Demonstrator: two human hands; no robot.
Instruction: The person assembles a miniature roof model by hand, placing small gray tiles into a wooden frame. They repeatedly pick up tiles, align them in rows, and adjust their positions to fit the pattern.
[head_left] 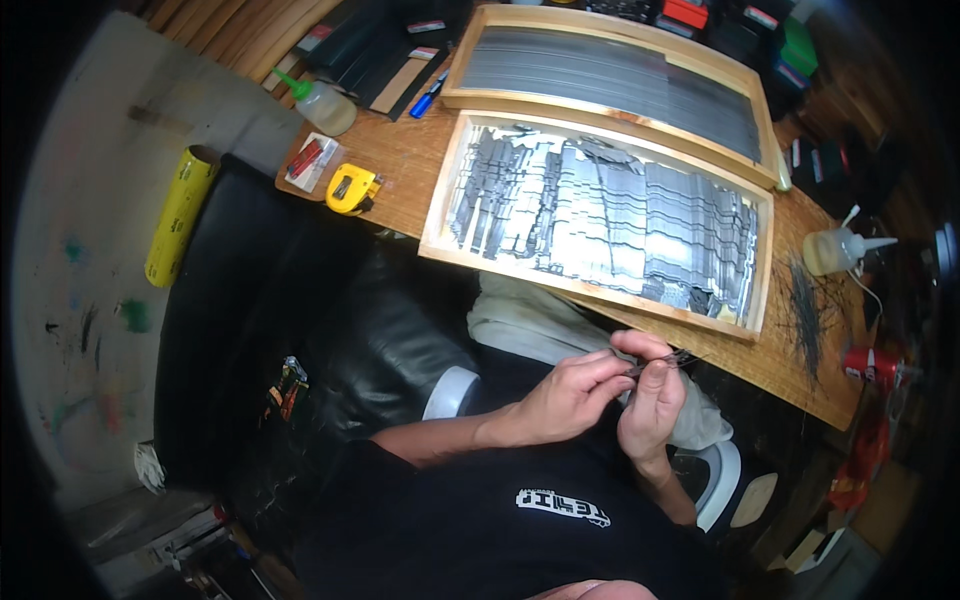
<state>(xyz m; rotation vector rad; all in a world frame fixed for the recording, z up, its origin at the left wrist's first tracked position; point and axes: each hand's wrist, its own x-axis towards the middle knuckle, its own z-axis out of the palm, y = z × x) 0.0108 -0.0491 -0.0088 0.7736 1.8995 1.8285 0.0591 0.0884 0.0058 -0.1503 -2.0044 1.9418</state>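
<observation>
My left hand (575, 395) and my right hand (655, 405) meet over my lap, in front of the table's near edge. Both are closed, fingertips pinching a small bunch of thin dark strips (681, 357) whose ends stick out past my right fingers. Exactly what the strips are is too small to tell. Just beyond my hands lies a shallow wooden tray (590, 284), its white bottom covered by rows of dark grey, shiny thin strips (605, 215). Behind it, a second wooden frame (560, 20) holds long grey strips (610, 75) packed side by side.
A heap of dark slivers (805, 310) lies on the table's right, near a squeeze bottle (838, 250) and a red can (870, 367). To the left are a yellow tape measure (352, 189), a green-tipped bottle (325, 108), a blue marker (428, 96) and a yellow roll (182, 215).
</observation>
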